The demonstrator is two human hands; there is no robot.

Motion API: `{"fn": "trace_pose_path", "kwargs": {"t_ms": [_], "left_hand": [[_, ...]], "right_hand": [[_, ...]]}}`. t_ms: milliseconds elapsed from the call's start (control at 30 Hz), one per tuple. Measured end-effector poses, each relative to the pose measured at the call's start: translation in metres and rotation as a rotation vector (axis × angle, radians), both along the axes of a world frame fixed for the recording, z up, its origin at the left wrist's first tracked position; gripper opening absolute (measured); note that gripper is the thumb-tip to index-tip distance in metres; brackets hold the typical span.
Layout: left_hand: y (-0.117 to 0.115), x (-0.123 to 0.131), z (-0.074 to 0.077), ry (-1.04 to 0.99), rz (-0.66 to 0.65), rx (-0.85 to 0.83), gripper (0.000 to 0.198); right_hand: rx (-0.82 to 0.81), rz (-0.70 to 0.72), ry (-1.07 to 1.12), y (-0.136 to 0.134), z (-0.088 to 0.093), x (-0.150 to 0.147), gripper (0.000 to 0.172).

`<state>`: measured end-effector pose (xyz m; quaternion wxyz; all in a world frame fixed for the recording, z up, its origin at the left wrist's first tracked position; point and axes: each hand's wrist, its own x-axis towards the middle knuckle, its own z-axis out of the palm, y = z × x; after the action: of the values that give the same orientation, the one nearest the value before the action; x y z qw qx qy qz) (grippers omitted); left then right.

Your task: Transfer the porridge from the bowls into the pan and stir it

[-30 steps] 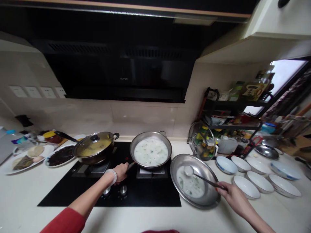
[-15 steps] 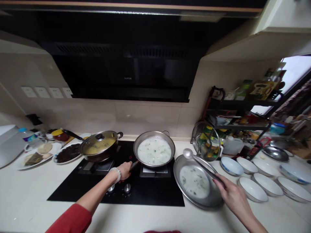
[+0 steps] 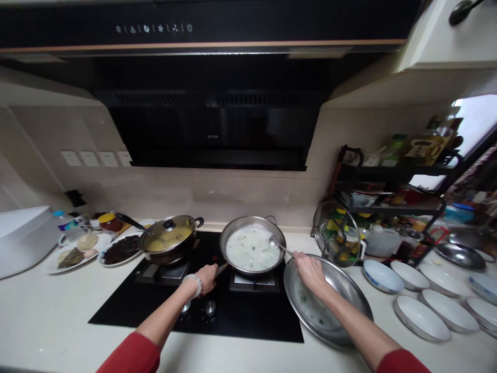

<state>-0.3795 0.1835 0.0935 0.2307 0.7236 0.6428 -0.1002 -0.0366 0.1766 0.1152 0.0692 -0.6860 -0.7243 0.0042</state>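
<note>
My left hand is closed round the dark handle of a steel pan that stands on the right burner, full of white soup with green bits. My right hand grips a metal ladle; its bowl is over the pan's right edge. Below my right forearm a wide steel basin sits on the counter with a little white soup in it.
On the black hob a glass-lidded pot of yellow food occupies the left burner. Plates of food lie at the left. Several white bowls stand at the right, with a glass lid leaning on a spice rack.
My right hand has lifted the ladle out of the basin and carried it left to the pan's right edge. My left hand has stayed on the pan handle.
</note>
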Motion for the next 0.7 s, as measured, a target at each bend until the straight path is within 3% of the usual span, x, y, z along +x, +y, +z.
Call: {"fn": "trace_pose_path", "kwargs": {"t_ms": [333,700], "left_hand": [[-0.002,0.0,0.001,-0.016,-0.006,0.021,0.035],[0.0,-0.001,0.0,-0.024,-0.008,-0.002,0.039]], "right_hand": [[-0.072,-0.06,0.306,0.022,-0.006,0.017,0.024],[-0.062,-0.038,0.48,0.019,-0.005,0.031,0.021]]}}
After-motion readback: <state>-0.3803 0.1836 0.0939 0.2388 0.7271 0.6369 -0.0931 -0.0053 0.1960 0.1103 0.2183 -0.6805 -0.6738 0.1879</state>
